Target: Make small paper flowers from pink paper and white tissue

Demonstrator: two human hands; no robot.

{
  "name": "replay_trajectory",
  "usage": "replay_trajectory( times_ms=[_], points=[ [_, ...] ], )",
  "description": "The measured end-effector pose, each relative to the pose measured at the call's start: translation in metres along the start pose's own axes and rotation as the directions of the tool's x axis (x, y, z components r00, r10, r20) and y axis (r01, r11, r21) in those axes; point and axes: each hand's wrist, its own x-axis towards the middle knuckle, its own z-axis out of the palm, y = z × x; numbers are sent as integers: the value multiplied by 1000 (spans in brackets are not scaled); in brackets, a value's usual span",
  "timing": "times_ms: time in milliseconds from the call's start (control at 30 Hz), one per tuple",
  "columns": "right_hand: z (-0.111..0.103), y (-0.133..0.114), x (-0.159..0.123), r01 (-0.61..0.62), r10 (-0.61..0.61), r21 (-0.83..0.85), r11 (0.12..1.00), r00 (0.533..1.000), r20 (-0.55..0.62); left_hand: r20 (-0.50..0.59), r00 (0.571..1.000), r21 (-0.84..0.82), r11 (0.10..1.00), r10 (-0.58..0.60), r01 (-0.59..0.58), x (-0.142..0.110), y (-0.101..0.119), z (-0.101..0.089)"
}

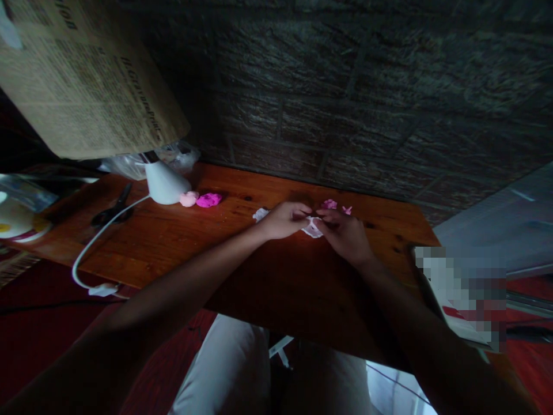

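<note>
Both hands meet over the wooden table around a small pale pink piece with a whitish, ruffled edge (313, 228); its material is hard to make out in the dim light. My left hand (287, 220) has its fingers curled at the piece's left side. On the right side, my right hand (345, 233) pinches it, with the fingertips partly hidden. A whitish crumpled piece (260, 215) lies just left of my left hand. Beyond my right hand are a pink ruffled piece (329, 204) and a smaller pink bit (347, 210).
At the left stands a lamp with a white base (166, 184) and a newspaper-print shade (95, 80). Beside it sit a light pink lump (189, 199) and a magenta lump (209, 200). Black scissors (113, 212) lie near the white cord (103, 222). A brick-patterned wall (294, 98) rises behind.
</note>
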Motion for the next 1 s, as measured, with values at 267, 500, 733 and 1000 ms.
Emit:
replay_trajectory(
  times_ms=[267,500,733,1000],
  points=[
    [-1,-2,0,-62,58,33,998,992,108,-47,994,252,964,101,-86,-3,0,7],
    [0,-1,3,-122,122,-8,992,986,114,-65,995,315,948,72,-48,-8,5,14],
    [3,-2,5,-136,137,-20,991,986,90,-69,994,388,920,79,-46,-9,10,14],
    [-2,-4,2,-160,162,-32,987,984,70,220,912,497,764,346,-410,-16,24,-4]
  ],
)
